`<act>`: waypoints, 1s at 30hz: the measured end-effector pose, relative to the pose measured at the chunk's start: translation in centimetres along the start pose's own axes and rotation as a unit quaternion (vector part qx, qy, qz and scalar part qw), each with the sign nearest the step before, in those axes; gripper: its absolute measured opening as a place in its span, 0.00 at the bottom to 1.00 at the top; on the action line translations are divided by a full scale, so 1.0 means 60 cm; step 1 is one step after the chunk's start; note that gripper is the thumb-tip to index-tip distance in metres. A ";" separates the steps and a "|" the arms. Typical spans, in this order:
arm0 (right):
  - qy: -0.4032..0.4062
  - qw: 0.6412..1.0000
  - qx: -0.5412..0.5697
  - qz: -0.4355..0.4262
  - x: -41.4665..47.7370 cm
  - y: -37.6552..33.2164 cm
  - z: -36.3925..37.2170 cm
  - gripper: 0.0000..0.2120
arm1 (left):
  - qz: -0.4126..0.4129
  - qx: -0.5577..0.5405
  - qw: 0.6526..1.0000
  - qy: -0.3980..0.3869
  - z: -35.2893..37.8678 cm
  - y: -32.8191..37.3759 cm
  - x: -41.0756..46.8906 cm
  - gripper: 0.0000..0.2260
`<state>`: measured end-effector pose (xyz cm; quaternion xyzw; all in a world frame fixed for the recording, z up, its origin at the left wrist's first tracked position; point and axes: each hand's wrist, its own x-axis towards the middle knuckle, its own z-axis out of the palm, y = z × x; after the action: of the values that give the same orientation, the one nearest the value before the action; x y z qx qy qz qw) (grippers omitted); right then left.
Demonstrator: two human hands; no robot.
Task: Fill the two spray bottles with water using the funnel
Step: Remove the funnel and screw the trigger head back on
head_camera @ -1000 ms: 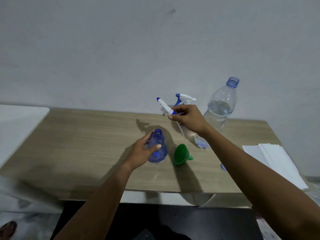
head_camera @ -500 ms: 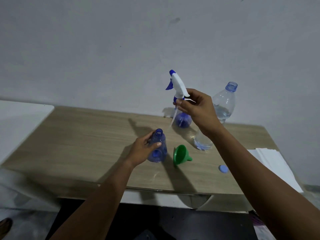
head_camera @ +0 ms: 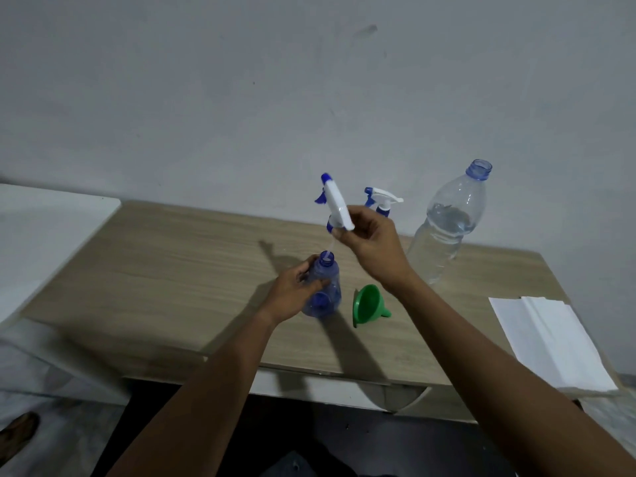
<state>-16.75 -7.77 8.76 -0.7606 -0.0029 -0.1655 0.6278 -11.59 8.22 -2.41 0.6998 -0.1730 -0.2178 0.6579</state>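
Note:
My left hand (head_camera: 296, 291) grips a small blue spray bottle (head_camera: 327, 289) standing upright on the wooden table (head_camera: 172, 270), its neck uncapped. My right hand (head_camera: 373, 244) pinches a white and blue spray head (head_camera: 335, 203) just above that bottle, and its thin dip tube reaches down to the bottle's mouth. A second spray bottle (head_camera: 382, 199) with its head on stands behind my right hand, mostly hidden. A green funnel (head_camera: 368, 305) lies on its side right of the held bottle. A large clear water bottle (head_camera: 447, 225), uncapped and partly full, stands at the back right.
A stack of white paper (head_camera: 550, 342) lies at the table's right end. A white surface (head_camera: 41, 235) adjoins the table on the left. The wall rises directly behind the table. A foot (head_camera: 17, 430) shows on the floor at lower left.
My right hand has carried the spray head from back near the second bottle toward me and lowered it over the held bottle, with the tube now at its mouth. The left hand stayed put.

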 end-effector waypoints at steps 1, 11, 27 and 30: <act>-0.008 1.000 -0.014 0.010 -0.004 0.020 0.005 0.12 | -0.004 -0.001 1.000 0.002 -0.001 -0.001 0.001 0.24; -0.037 0.995 -0.081 0.042 -0.018 0.086 0.018 0.12 | 0.013 0.011 1.000 -0.007 -0.004 -0.005 0.000 0.23; -0.109 0.982 -0.149 0.030 -0.006 0.094 -0.009 0.13 | 0.015 0.013 1.000 -0.020 -0.011 -0.011 0.000 0.26; -0.086 0.985 -0.147 0.032 -0.006 0.099 -0.008 0.14 | 0.013 0.014 1.000 -0.017 -0.010 -0.012 0.001 0.27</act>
<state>-15.94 -9.39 3.10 -0.8557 -0.0082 -0.0785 0.5115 -11.26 8.77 -3.08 0.7029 -0.1961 -0.2188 0.6477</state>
